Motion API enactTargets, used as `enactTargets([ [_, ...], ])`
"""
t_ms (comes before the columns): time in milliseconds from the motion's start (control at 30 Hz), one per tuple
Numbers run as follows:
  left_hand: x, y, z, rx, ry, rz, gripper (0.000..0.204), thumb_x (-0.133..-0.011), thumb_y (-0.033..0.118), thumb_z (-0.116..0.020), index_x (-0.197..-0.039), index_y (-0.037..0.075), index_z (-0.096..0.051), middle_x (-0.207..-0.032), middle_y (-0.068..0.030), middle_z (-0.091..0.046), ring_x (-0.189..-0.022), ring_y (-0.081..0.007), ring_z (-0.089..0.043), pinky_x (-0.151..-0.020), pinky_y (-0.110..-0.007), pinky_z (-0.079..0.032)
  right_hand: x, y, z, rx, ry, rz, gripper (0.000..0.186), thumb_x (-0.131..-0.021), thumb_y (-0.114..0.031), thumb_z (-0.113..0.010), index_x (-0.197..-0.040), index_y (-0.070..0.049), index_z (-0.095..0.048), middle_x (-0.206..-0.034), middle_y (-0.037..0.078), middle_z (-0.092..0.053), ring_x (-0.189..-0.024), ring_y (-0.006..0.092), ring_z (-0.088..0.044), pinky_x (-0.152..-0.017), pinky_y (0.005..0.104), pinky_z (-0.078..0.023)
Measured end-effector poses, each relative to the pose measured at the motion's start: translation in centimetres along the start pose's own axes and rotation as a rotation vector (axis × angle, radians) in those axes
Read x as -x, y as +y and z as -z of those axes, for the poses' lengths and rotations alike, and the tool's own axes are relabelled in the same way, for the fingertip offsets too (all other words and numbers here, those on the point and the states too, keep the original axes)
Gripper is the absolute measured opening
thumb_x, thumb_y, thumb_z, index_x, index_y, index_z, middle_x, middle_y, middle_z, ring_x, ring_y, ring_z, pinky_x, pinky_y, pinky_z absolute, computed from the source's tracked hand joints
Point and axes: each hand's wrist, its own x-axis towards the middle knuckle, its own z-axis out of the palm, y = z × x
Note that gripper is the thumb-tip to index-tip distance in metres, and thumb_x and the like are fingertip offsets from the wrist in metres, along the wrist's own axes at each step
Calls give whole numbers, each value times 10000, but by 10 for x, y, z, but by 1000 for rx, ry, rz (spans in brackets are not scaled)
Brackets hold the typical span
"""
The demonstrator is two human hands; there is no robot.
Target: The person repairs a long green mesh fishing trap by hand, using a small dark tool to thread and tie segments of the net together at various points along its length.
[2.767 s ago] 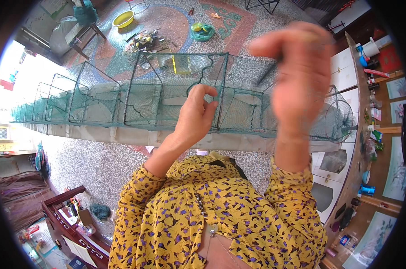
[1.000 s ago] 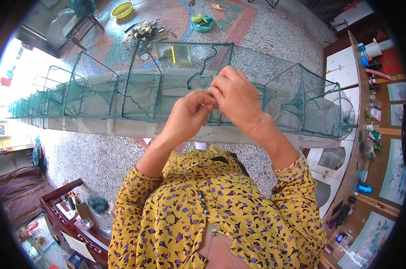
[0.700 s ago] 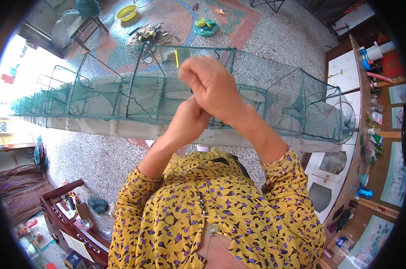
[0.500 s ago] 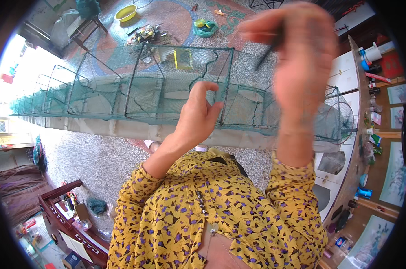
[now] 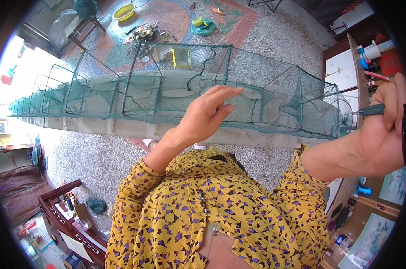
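Observation:
A long cage-shaped net trap (image 5: 142, 96) of green mesh over dark square frames stretches across the view in front of me. My left hand (image 5: 206, 113) is at the near side of its middle, over the mesh. Its fingers reach rightward, with a gap between them and the thumb; nothing shows in it. Far out to the right, beyond the trap's end, my right hand (image 5: 384, 130) is closed around a slim, pointed, dark green netting needle (image 5: 371, 110). The needle's tip points left, toward the trap. Part of this hand lies at the dark picture rim.
Under the trap runs a long pale cloth-covered support (image 5: 122, 127). A yellow basin (image 5: 124, 12), a debris heap (image 5: 144, 33) and a green plastic bag (image 5: 203, 27) sit on the floor beyond. Cluttered shelving (image 5: 387, 134) stands at right, a dark red wooden chair (image 5: 63, 215) at lower left.
My right hand has swung from above the trap outward to the far right, carrying the netting needle. My left hand has shifted slightly right, its fingers straighter.

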Motion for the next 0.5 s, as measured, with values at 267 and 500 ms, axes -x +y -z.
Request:
enactTargets([
  [267, 21, 13, 31, -146, -89, 78, 129, -855, -41, -567, -933, 13, -653, -888, -44, -579, -749, -117, -537, -622, -250, -420, 55, 90, -16, 1096, -90, -241, 107, -888, -99, -585, -987, -61, -603, -830, 23, -565, -705, 131, -515, -616, 250, -416],
  [500, 35, 12, 30, -61, -99, 253, 117, -883, -26, -545, -949, -18, -642, -1178, -133, -578, -583, -92, -583, -520, -219, -474, 104, 133, -7, 1355, -311, -468, 69, -791, -114, -659, -845, -73, -647, -801, 63, -559, -819, 255, -551, -687, 356, -457],
])
